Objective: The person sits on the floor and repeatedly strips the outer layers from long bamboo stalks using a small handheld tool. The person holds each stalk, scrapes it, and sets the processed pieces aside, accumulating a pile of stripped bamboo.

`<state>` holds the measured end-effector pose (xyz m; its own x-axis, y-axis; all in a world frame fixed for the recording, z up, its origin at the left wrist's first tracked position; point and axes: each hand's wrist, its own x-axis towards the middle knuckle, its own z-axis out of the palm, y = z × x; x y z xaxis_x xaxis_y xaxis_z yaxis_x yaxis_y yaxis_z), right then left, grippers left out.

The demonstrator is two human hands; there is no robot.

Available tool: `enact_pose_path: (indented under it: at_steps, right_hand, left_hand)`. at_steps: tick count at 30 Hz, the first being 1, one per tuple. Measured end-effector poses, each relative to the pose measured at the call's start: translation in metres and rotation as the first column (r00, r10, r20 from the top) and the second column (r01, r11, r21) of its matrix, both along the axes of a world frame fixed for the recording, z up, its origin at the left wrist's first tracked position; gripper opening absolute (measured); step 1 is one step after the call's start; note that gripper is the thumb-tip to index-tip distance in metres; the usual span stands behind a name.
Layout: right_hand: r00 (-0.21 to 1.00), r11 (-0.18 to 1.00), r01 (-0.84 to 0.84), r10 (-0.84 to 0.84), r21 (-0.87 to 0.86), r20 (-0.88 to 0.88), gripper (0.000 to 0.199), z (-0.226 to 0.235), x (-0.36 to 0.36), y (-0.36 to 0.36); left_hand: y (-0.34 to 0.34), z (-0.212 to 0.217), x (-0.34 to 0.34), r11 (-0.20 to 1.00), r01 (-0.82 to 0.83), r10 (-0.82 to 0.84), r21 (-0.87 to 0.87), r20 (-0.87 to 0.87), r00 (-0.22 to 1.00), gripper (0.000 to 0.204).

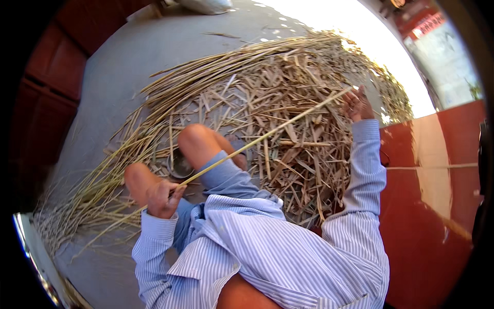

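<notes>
A long, pale yellow reed stalk (267, 135) slants across my lap, rising from lower left to upper right. Near its lower part, my left hand (164, 198) is closed round it in a fist beside my left knee. Out at the far right, my right hand (358, 105) has its fingers bent at the stalk's upper end. Past my left hand, the thin tail of the stalk runs down toward the floor. Under the stalk spreads a heap of dry, broken leaf sheaths and short pieces (293, 98).
Long reed stalks (206, 67) lie in a curved bundle beyond and left of my knees. A round metal bowl (180, 166) sits between my legs. Dark red cabinets (56, 67) stand at the left, and a red panel (432, 206) is close at my right.
</notes>
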<state>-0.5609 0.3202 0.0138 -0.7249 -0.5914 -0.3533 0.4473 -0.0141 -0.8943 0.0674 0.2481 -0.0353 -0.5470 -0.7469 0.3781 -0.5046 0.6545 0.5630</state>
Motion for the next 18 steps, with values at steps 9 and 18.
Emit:
enact_pose_path:
  at_steps: [9, 18]
  right_hand:
    - [0.990, 0.965, -0.118, 0.094, 0.235, 0.108, 0.023, -0.169, -0.123, 0.025]
    - [0.981, 0.961, -0.150, 0.115, 0.233, 0.158, 0.023, -0.200, -0.117, 0.010]
  left_hand:
    - [0.001, 0.101, -0.050, 0.936, 0.134, -0.090, -0.326, 0.145, 0.985, 0.025]
    - [-0.007, 0.157, -0.068, 0.850, 0.157, 0.067, -0.503, 0.398, 0.915, 0.017]
